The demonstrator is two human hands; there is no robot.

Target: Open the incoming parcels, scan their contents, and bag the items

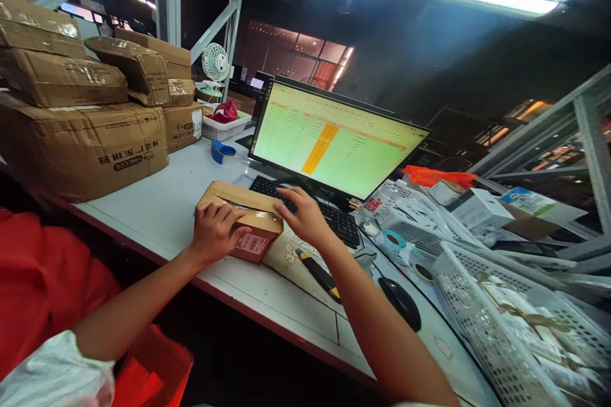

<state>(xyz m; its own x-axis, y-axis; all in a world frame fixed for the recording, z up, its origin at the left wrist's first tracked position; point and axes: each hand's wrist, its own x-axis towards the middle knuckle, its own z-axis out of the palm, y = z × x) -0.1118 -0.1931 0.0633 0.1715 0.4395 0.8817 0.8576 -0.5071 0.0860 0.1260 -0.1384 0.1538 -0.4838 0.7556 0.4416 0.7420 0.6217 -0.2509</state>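
Note:
A small brown cardboard box (pixel 261 224) sits on the white table, with clear tape and a pale label on its near side. A dark slit runs along its top. My left hand (pixel 216 232) grips the box's left part, fingers over the top and thumb on the near side. At the box's right end, my right hand (pixel 301 216) has its fingers apart; whether its thumb touches the box I cannot tell. A yellow-and-black utility knife (pixel 319 275) lies on the table beside my right forearm. Behind the box is a black keyboard (pixel 342 224), partly covered by my right hand.
A monitor (pixel 281 133) showing a spreadsheet stands behind the keyboard. Large cartons (pixel 95 140) are stacked at left. A blue tape dispenser (pixel 222 151) and a small fan (pixel 215 62) stand near them. To the right are a black mouse (pixel 400 303) and a white basket (pixel 470 305) of packets.

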